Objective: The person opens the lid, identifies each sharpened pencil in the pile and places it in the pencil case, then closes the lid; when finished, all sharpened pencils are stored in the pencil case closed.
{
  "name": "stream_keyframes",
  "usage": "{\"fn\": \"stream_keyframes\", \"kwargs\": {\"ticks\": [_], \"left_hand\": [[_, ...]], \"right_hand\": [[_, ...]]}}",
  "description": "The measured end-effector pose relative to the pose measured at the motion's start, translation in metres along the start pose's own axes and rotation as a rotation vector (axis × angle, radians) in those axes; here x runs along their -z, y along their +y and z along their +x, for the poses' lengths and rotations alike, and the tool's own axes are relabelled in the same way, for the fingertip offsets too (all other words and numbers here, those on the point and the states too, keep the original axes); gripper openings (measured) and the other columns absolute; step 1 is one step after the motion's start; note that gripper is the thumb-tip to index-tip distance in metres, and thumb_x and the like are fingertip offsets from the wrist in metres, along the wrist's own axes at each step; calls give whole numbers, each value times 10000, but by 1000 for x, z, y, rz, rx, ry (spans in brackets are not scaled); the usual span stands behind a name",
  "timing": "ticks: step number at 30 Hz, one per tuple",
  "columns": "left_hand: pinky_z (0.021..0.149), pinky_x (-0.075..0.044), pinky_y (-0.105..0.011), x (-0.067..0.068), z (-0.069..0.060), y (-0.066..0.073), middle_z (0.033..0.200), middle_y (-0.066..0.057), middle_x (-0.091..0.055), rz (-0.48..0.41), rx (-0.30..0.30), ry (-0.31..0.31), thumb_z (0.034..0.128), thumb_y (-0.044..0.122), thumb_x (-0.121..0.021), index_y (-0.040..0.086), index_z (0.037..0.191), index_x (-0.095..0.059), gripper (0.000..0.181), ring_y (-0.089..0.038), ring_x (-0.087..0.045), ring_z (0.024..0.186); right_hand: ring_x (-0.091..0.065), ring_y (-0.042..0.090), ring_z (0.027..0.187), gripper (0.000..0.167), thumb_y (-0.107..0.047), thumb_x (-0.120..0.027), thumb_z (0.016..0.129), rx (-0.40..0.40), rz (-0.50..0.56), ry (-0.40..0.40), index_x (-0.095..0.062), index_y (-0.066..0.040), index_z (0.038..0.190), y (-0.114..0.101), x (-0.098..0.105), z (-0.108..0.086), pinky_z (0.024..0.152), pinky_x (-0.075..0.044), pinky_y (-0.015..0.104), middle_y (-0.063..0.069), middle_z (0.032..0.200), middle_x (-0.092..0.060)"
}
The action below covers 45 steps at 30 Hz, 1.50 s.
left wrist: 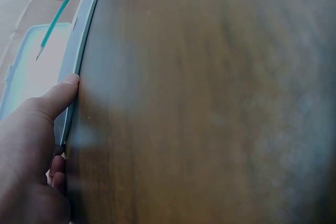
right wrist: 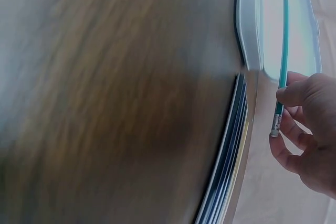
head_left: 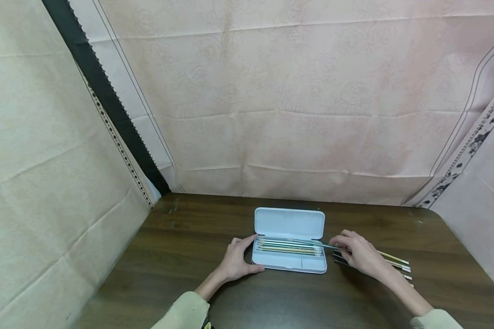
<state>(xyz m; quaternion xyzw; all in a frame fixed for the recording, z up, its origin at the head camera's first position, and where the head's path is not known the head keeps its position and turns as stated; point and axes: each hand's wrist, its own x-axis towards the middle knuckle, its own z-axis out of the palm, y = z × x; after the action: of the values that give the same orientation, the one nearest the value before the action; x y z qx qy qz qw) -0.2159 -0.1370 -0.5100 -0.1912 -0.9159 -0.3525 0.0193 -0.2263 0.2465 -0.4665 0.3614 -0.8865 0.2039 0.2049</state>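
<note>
A light blue pencil case (head_left: 313, 269) lies on the table with its lid (head_left: 289, 221) raised at the back. Several pencils (head_left: 286, 249) lie side by side in its tray. My left hand (head_left: 235, 261) holds the case by its left end, thumb at the front corner and fingers toward the back; in the left wrist view the thumb (left wrist: 63, 95) lies along the edge. Above the tray's right end, my right hand (head_left: 360, 253) pinches a teal pencil (right wrist: 284, 45) near its white eraser end. The pencil's sharp tip points left, over the case.
More pencils (head_left: 397, 263) lie on the wooden table (head_left: 181, 256), under and beyond my right hand; in the right wrist view several dark ones and a yellow one show. Patterned cloth (head_left: 292, 100) hangs behind the table and at both sides.
</note>
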Motion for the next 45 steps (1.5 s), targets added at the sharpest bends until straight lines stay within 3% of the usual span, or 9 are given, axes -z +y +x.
{"fn": "stream_keyframes", "kwargs": {"ticks": [16, 26, 45], "left_hand": [[880, -379, -426, -1, 1, 0, 1432, -35, -524, -4, 4, -6, 761, 479, -853, 126, 1506, -459, 914, -211, -411, 1094], [876, -378, -425, -1, 0, 0, 1427, -37, -525, -6, 1, -5, 759, 483, -852, 123, 1506, -458, 918, -211, -408, 1089], [891, -374, -431, -1, 2, -1, 1434, -47, -526, -1, 1, -2, 755, 471, -857, 114, 1501, -464, 916, -213, -418, 1087]], "right_hand": [[-531, 117, 794, 291, 91, -747, 812, -100, 33, -140, -762, -129, 1001, -18, -17, 22, 655, -473, 306, -19, 948, -629], [-591, 196, 872, 286, 82, -763, 810, -63, 53, -133, -757, -131, 1001, -25, -26, 28, 735, -530, 406, 35, 999, -651], [-554, 146, 808, 256, 71, -770, 812, -25, 74, -124, -766, -121, 981, -34, -36, 40, 697, -511, 346, 4, 927, -616]]}}
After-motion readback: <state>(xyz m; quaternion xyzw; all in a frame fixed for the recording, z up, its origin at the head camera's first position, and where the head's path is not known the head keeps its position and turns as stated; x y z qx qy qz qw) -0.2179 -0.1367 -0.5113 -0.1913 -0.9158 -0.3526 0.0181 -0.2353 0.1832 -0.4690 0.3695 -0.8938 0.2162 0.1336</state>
